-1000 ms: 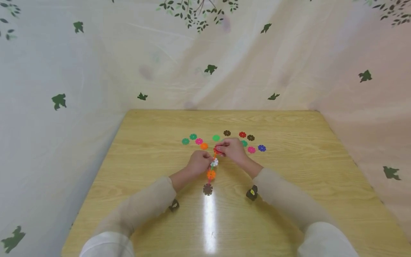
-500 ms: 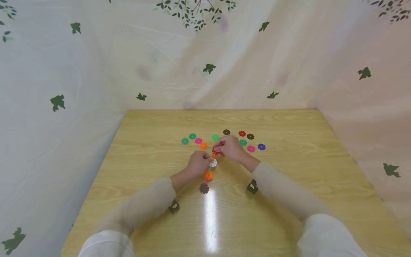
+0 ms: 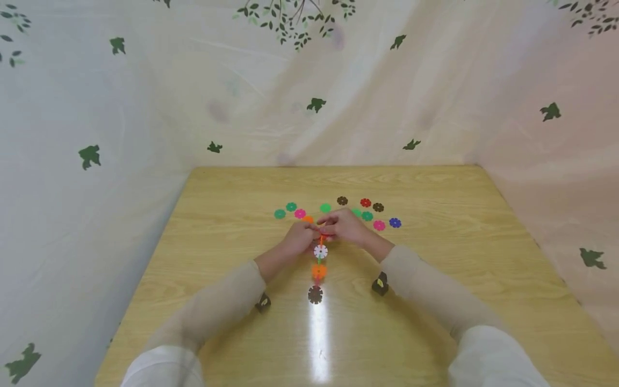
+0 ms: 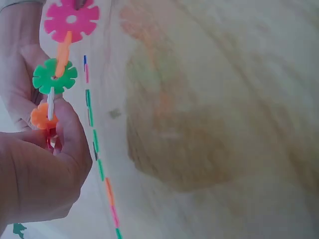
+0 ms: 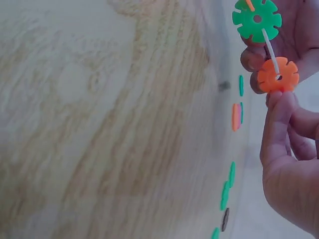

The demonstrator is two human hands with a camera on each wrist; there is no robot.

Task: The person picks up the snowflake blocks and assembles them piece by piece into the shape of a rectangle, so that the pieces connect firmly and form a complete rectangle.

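Note:
A chain of notched plastic snowflake discs hangs towards the person from both hands. In the head view its near end is a brown disc [image 3: 315, 295], then an orange disc [image 3: 318, 271] and a white disc [image 3: 321, 251]. Discs seen edge-on link them. At the far end, the left hand [image 3: 297, 237] and right hand [image 3: 344, 226] meet with fingertips pinching a red disc [image 4: 49, 143], mostly covered by fingers. The left wrist view shows a pink disc [image 4: 72, 20] and a green disc [image 4: 55, 76] along the chain. Another orange disc [image 5: 278, 74] sits right at the fingertips.
Loose discs lie flat on the wooden table [image 3: 217, 215] beyond the hands: a green disc [image 3: 291, 206] and others at left, a red disc [image 3: 365, 202] and a blue disc [image 3: 395, 222] at right. A printed cloth [image 3: 271, 80] hangs behind and at the sides.
The left hand has moved from beside the white disc up to the red disc, meeting the right hand. The chain now hangs straighter, its brown end nearer the person.

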